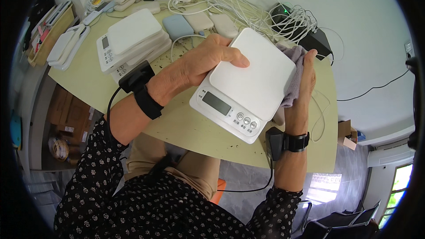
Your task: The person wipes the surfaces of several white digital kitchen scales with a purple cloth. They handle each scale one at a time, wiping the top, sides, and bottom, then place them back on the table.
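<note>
A white digital kitchen scale with a grey display and three round buttons is held tilted above the table. My left hand grips its far left edge, thumb lying on the weighing plate and the other fingers hidden beneath. My right hand presses a greyish-purple cloth against the scale's right side; its fingers are mostly hidden behind the cloth. To the left, a stack of similar white scales stands on the pale green table.
Tangled white cables lie along the table's back. Near them are a blue pouch-like item, cream ones, and a black box. Another white scale and a wooden bin are at the left. Small dark crumbs dot the tabletop.
</note>
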Motion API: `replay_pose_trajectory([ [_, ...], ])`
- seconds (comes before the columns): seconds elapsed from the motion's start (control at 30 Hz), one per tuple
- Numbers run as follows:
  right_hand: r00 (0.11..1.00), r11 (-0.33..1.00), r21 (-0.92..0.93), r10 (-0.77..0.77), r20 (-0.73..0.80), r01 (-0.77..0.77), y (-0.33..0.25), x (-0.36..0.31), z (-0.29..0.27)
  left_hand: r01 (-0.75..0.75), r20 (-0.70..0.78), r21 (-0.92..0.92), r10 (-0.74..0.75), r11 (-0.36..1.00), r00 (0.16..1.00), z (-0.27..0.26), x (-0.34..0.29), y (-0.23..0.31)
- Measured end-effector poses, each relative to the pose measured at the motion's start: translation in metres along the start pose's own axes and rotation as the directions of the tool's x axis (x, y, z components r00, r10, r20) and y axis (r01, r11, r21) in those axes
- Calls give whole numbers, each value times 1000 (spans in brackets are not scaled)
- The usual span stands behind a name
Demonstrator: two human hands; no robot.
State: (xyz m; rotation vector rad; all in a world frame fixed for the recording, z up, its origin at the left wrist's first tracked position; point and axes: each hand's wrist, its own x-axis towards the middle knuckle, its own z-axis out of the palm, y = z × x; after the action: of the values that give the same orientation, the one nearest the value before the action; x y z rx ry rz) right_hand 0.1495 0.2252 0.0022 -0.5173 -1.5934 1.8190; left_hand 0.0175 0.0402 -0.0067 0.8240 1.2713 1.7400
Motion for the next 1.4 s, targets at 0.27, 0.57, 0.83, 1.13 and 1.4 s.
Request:
replay_pose_trajectory([
  [0.27,993,993,-118,6,115,8,14,-22,31,-77,-179,-281,27,956,984,-23,4,6],
  [0.57,999,999,-35,14,32,-13,7,-17,24,-19,-8,-23,19,1000,1000,-18,1,10],
  [0.83,999,999,-40,-5,-34,4,4,-5,11,-20,-27,-40,19,999,999,-5,1,-1],
  [1.13,989,1000,30,-13,150,9,23,-22,30,-69,-150,-159,45,985,988,-23,2,10],
  [1.4,999,1000,-11,-21,-31,21,-1,-1,3,-6,57,3,6,1000,998,-9,2,1],
])
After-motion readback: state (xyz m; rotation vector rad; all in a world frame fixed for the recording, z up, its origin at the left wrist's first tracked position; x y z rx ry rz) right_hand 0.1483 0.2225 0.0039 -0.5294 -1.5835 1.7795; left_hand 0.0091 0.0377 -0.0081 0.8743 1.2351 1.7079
